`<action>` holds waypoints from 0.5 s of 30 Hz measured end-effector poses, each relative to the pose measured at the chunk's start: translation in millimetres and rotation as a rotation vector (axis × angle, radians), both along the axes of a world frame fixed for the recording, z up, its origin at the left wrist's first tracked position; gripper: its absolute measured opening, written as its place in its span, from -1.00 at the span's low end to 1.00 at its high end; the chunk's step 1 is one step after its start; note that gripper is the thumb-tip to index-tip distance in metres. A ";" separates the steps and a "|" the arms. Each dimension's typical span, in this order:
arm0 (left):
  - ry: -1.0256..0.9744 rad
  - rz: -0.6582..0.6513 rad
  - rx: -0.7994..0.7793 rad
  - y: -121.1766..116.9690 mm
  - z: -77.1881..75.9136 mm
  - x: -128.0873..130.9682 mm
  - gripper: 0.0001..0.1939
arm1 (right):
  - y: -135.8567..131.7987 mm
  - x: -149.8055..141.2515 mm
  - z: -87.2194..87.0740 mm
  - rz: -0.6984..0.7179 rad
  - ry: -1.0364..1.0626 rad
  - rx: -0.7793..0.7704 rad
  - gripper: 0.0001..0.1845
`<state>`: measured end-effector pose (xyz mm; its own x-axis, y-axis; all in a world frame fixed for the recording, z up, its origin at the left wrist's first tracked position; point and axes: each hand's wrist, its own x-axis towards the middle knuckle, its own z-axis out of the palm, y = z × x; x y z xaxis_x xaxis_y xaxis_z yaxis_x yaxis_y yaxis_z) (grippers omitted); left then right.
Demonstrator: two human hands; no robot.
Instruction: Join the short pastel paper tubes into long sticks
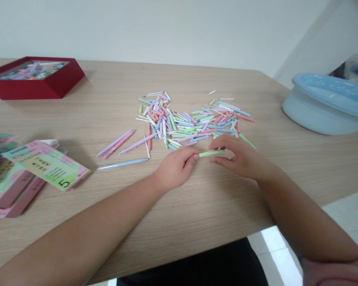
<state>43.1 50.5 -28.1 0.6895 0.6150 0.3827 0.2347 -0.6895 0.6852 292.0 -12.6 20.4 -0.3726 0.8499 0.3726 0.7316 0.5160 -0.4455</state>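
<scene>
My left hand (176,167) and my right hand (240,157) meet over the wooden table (197,214), each pinching one end of a light green pen part (211,153). Both hands have their fingers closed on it. Just behind them lies a scattered pile of pastel pen parts (191,121) in pink, blue, green, purple and white. To the left of the pile lie assembled pens: two pink ones (116,143), a purple one (137,143) and a blue one (122,163).
A red box (37,85) holding more pastel pens stands at the back left. Pink and green cardboard packs (44,163) lie at the left edge. A light blue plastic basin (328,105) sits at the right edge. The table's front edge runs near my body.
</scene>
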 end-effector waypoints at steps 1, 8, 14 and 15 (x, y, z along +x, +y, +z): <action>0.005 -0.001 0.000 0.2 -0.3 0.1 -0.70 | 0.1 0.7 -0.2 0.022 0.012 0.007 -0.82; 0.078 -0.011 0.013 -0.3 1.5 0.4 -0.70 | -3.3 2.0 0.7 -0.137 -0.111 -0.172 -0.70; 0.061 0.008 -0.005 0.2 0.5 0.7 -0.72 | -1.1 4.8 -0.1 -0.061 -0.070 -0.088 -0.80; 0.064 0.004 0.000 0.3 0.4 0.6 -0.72 | -0.8 5.0 0.4 -0.068 -0.103 -0.098 -0.79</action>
